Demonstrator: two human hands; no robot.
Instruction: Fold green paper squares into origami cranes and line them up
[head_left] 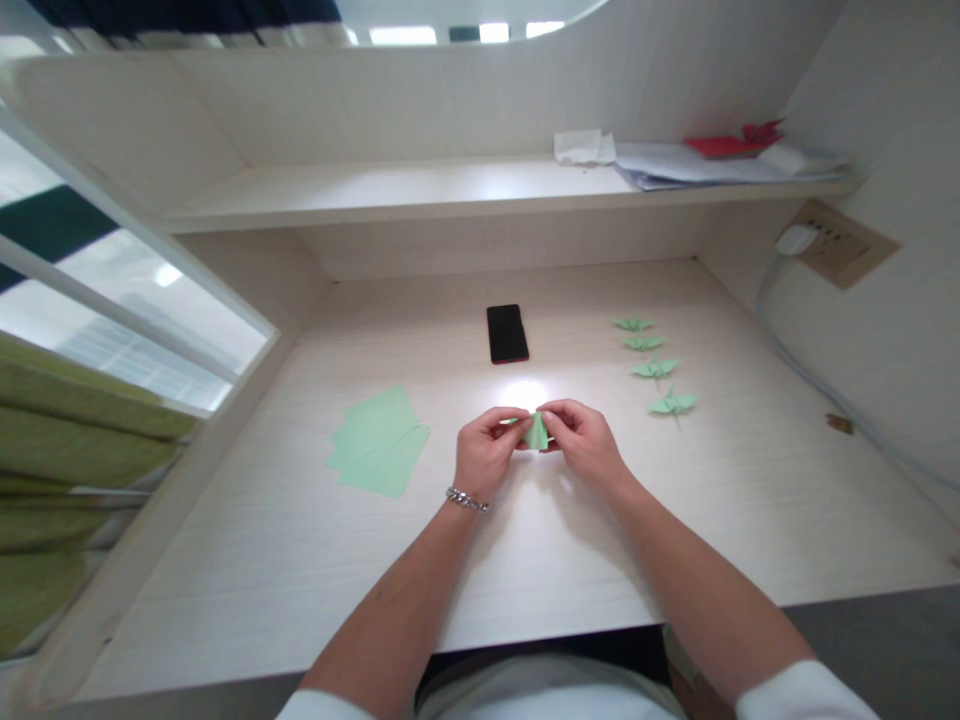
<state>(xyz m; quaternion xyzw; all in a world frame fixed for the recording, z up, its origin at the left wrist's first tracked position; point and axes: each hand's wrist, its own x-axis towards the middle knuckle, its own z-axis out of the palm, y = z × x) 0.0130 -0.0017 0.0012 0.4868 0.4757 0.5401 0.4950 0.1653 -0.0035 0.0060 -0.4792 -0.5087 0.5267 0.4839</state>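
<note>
A small folded piece of green paper (536,432) is held up just above the desk, between my two hands. My left hand (486,455), with a chain bracelet at its wrist, pinches the paper's left side. On the right side, my right hand (589,440) grips it between thumb and fingers. The lower fingers of both hands are partly hidden. To the left lies a fanned stack of green paper sheets (379,445). Several green folded paper cranes stand in a column at the right, the nearest paper crane (673,403) being the largest in view.
A black phone (508,334) lies beyond my hands on the desk (262,560). Papers (675,165) and a red folded piece (763,132) rest on the shelf (390,190). A white cable (806,375) runs from the wall socket (847,245) down the right side.
</note>
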